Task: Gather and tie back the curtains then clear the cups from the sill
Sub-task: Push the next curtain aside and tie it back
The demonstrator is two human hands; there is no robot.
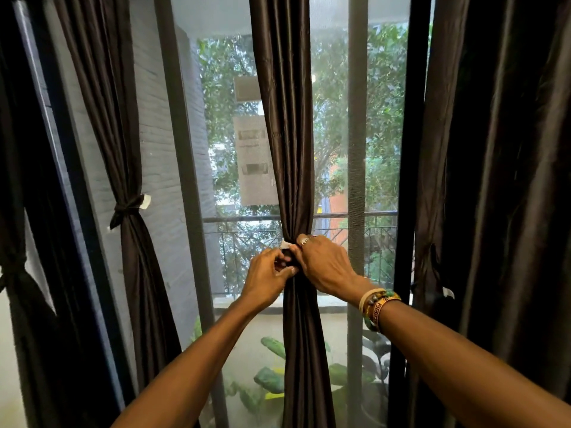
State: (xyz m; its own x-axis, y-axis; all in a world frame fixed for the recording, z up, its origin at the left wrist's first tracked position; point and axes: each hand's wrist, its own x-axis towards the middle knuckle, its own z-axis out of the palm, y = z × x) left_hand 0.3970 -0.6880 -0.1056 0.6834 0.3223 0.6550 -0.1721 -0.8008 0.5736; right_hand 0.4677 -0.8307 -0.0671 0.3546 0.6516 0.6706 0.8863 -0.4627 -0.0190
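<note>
A dark brown middle curtain hangs gathered into a narrow bundle in front of the window. At its waist sits a dark tie-back strap with a white tab end. My left hand pinches the strap from the left. My right hand, with a ring and wrist bands, grips the strap and the bundle from the right. The two hands meet at the strap and hide most of it. No cups or sill show in this view.
A left curtain is cinched by a tie with a white tab. Another tied curtain hangs at the far left. A wide dark curtain fills the right. Window frame bars, a balcony railing and leafy plants lie beyond the mesh screen.
</note>
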